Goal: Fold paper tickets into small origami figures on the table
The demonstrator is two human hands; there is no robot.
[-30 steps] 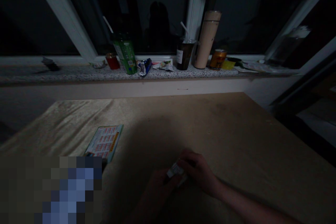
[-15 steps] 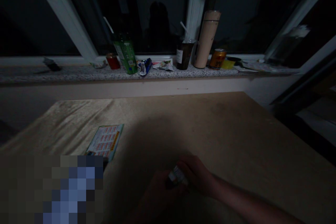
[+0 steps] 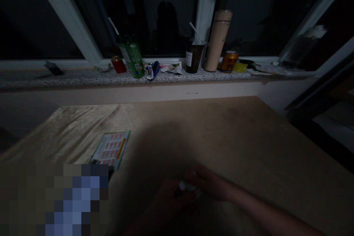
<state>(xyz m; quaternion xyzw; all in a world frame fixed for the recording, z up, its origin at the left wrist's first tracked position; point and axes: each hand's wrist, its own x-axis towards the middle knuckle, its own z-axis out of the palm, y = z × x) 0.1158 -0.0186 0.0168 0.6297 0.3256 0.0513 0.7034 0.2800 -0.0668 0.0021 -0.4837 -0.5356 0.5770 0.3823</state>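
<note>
Low in the view, over the near part of the table, my two hands meet around a small pale packet-like item. Its kind is hard to make out in the dim light, and fingers cover most of it. My left hand is closed around its lower side. From the right, my right hand is closed too, its fingertips pinching the item's upper right part. A printed card or booklet with rows of red print lies on the table to the left of my hands.
A brownish table reaches to the wall. On the granite sill stand a green bottle, a red jar, a dark cup with straw, a tall flask and an orange can. Pixelation hides the lower left.
My right hand has turned slightly and its fingers have shifted over the pale item, so less of it shows. My left hand stays nearly in place.
</note>
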